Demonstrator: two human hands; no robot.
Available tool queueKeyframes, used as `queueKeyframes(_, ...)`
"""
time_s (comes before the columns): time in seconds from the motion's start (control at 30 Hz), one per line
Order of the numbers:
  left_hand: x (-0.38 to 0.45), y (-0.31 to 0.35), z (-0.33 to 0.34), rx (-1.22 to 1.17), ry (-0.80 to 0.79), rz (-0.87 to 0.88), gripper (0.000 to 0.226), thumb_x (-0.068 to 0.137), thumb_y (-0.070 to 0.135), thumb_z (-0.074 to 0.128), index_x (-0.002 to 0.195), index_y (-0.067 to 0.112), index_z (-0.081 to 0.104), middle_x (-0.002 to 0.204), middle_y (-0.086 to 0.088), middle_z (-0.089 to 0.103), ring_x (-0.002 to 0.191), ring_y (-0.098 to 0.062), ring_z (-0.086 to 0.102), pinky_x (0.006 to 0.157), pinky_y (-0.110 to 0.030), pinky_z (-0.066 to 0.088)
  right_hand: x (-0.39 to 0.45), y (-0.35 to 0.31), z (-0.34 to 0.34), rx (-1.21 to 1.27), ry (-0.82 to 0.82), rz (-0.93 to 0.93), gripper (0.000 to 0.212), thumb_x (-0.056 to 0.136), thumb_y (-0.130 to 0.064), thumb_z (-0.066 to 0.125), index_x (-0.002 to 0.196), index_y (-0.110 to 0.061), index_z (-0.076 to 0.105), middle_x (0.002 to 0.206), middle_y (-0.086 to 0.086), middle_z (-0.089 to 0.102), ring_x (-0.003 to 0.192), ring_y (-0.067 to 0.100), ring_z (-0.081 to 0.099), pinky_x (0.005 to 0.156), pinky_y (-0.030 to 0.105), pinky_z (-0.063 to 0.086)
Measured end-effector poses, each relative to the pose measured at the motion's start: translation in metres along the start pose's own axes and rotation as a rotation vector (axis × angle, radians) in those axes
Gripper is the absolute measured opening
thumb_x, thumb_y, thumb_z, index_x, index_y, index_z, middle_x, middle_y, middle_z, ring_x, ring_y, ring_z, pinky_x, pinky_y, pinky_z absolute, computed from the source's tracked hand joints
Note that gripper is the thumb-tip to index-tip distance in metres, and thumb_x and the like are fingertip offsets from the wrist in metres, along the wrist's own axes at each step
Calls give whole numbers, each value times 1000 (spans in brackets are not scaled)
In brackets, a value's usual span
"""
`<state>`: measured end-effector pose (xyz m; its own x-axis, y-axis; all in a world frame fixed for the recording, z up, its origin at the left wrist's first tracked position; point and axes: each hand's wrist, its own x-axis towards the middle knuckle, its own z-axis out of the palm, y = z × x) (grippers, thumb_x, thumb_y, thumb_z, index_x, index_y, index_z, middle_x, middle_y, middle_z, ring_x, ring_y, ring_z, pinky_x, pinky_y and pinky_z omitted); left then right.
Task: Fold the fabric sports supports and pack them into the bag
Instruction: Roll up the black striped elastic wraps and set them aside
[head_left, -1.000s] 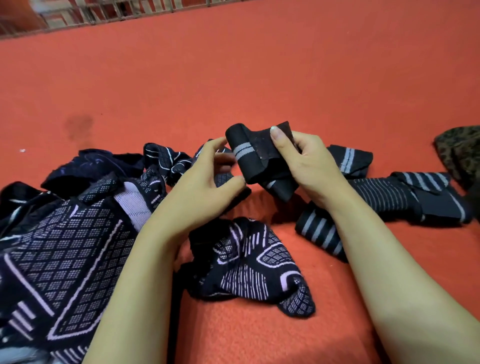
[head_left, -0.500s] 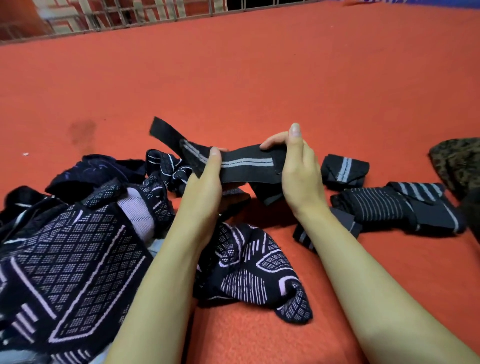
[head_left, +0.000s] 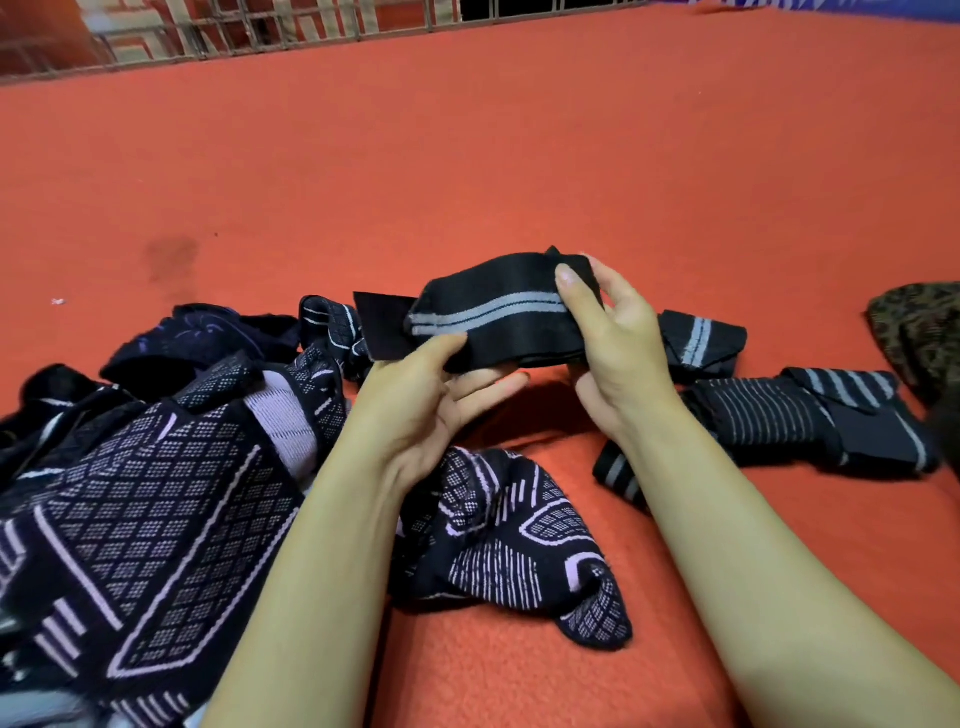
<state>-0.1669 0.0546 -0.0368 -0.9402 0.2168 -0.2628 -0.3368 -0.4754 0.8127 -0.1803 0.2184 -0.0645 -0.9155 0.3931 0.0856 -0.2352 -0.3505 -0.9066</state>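
The camouflage-patterned fabric (head_left: 922, 332) is cut off at the right edge, the patterned pile (head_left: 130, 493) at the left.

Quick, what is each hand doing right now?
Left hand: holds the left end of the black strap with grey stripes, thumb on top, fingers underneath.
Right hand: grips the strap's right end.

Wide bare red surface (head_left: 519, 156) ahead — open passage. Patterned fabric heap (head_left: 145, 493) blocks left; striped folded supports (head_left: 810, 421) crowd right; railing (head_left: 260, 36) bounds far edge.
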Motion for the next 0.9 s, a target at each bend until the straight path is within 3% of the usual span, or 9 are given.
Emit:
queueKeyframes(0.13,-1,3,-2,5,-14,-73,28,106,20,51,127,7,64,116,-17,77,96,-36,78,66,-40,65,-4,-3,1,57,-77,33,38,104,-26,63,131,1,63,126,23,71,120,37,68,110,53,50)
queueKeyframes(0.3,2,-1,-6,246,67,34,13,103,24,64,112,16,69,92,-4,79,71,-14,78,48,-17,53,-11,-21,3,252,-162,121,45,105,-27,56,140,1,57,129,19,68,112,27,70,94,36,60)
queueKeyframes(0.4,2,-1,-6,243,80,-2,34,98,19,71,129,8,62,84,-1,78,65,-9,75,49,-17,53,-14,-26,5,372,-208,154,46,105,-29,53,142,-2,55,136,19,66,115,27,69,97,39,59)
queueKeyframes(0.47,1,-2,-5,251,81,-7,59,95,17,76,144,6,47,90,-4,78,67,-12,74,52,-20,55,-13,-24,5,375,-248,142,42,104,-30,53,140,-8,57,138,17,65,118,28,67,97,42,59)
queueKeyframes(0.53,3,-5,-7,378,77,42,68,93,17,78,147,19,37,116,-11,71,84,-19,76,58,-26,59,-13,-22,6,283,-287,101,34,104,-32,53,134,-17,59,130,12,68,115,30,67,87,43,62)
queueKeyframes(0.63,5,0,-7,616,104,200,58,100,3,61,141,38,40,130,-12,55,102,-28,73,67,-37,65,-14,-16,7,42,-258,-9,32,105,-31,57,131,-13,59,115,8,70,102,26,67,80,50,62)
queueKeyframes(0.7,0,10,-5,577,77,173,44,104,3,47,138,30,53,125,-12,64,98,-29,76,65,-39,65,-15,-12,7,-138,-211,-132,27,102,-33,64,120,-14,61,99,1,73,91,18,68,81,47,57)
queueKeyframes(0.77,-7,20,0,434,-21,-1,31,110,26,46,134,18,63,118,-15,70,96,-33,76,70,-47,66,-17,-11,7,-269,-164,-269,18,100,-31,68,112,-19,62,89,-8,72,82,8,66,75,32,53)
queueKeyframes(0.9,-6,22,-7,209,-313,-321,73,102,72,32,145,18,55,138,-23,63,116,-56,65,93,-67,56,-29,-14,17,-298,-213,-486,19,97,-12,71,115,-11,64,110,5,72,98,1,68,87,16,49)
